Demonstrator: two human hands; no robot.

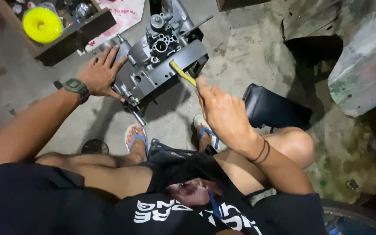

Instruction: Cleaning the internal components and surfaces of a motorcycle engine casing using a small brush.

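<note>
A grey metal engine block (162, 61) stands on the concrete floor in front of my knees. My left hand (102, 73), with a dark watch on its wrist, lies flat with spread fingers against the block's left side. My right hand (223, 111) grips a thin yellow-handled tool (182, 74), whose tip touches the block's right face near a flat grey plate. Its working end is too small to make out. I am seated low with my feet in blue-strapped sandals (136, 140) just behind the block.
A dark open box (72, 32) at the upper left holds a yellow round spool (42, 25) and small parts. A dark blue seat (275, 109) lies to the right. A worn greenish metal body (362, 65) fills the upper right. A stained sheet (122, 13) lies behind the block.
</note>
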